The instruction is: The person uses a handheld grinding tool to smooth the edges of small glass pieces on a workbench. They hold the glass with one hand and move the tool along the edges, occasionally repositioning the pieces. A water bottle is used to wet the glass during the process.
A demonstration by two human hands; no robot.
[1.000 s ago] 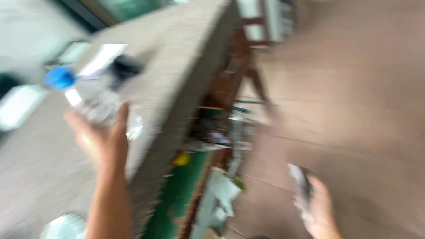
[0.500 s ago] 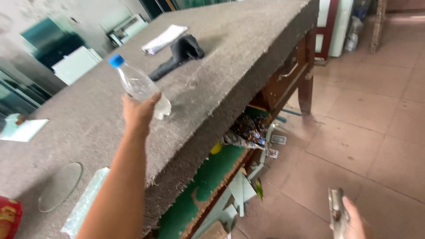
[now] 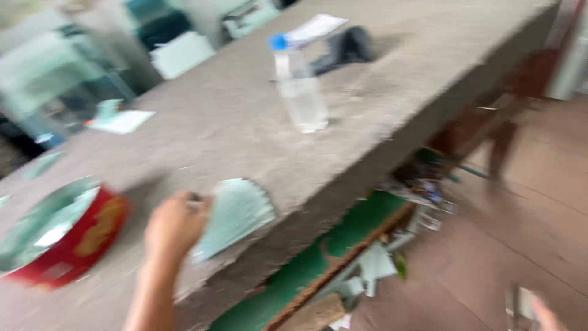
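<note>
A pale green, fan-shaped piece of glass (image 3: 234,214) lies at the near edge of the grey felt-covered table (image 3: 392,104), and the left hand (image 3: 174,228) pinches it by its left side, fingers curled on it. The right hand (image 3: 547,314) hangs low at the bottom right over the brown tiled floor (image 3: 527,227), well apart from the glass, gripping a thin flat object (image 3: 513,304) too blurred to identify. On the table, 1 clear plastic bottle with a blue cap (image 3: 297,86) stands upright farther back, and a round red tin (image 3: 61,236) sits left of the left hand.
</note>
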